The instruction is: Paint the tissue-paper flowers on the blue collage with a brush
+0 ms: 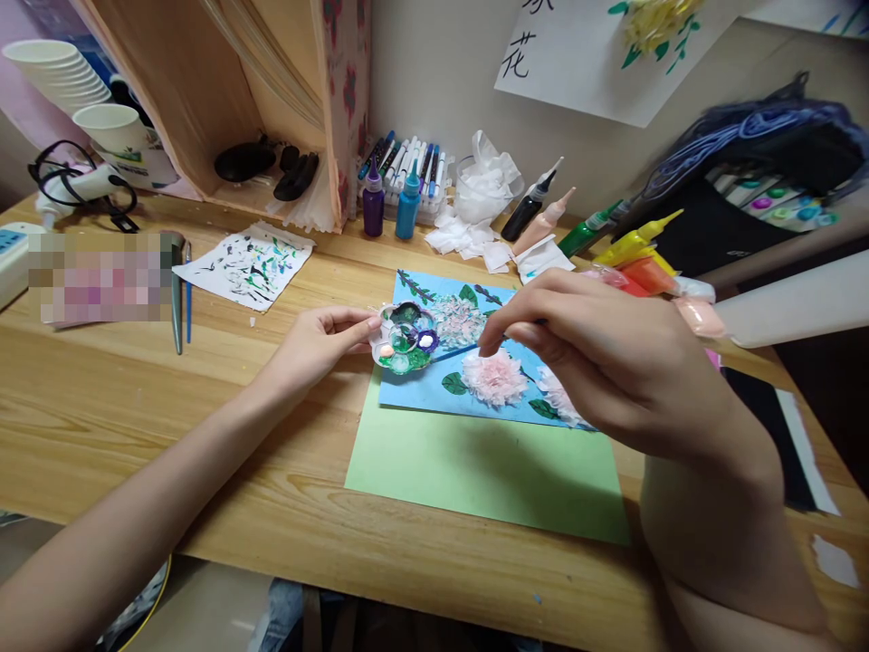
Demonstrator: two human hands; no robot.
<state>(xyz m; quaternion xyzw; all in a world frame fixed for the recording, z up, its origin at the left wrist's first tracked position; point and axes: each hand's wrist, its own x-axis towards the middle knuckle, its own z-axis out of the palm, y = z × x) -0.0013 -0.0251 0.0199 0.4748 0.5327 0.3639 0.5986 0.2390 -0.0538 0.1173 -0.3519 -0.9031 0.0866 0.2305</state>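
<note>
Far left on your pale wooden desk (101,389): a tapered stack of white paper cups (58,72) at the back, with a white power strip (17,263) in front at the frame edge. Next, a grey-green brush (177,308) and a slim blue brush (188,294) lie side by side, then a white tissue smeared with paint (248,264).

Your left hand (339,330) grips a flower-shaped white plastic palette (381,337) between thumb and fingers, wells loaded with green, purple, white and peach. Palette is held over the left edge of a light blue sheet with pink-and-white ruffled flowers (414,391). That sheet lies on a pale green paper sheet (475,480), covering its upper part.

Your right hand (611,353) is closed in a pinch on a thin blue-handled paintbrush (458,352); brush points left at the palette's right edge. Can't tell if it's touching.

Behind it: a black squeeze bottle (528,206), then a yellow squeeze bottle (635,243) further right.
</note>
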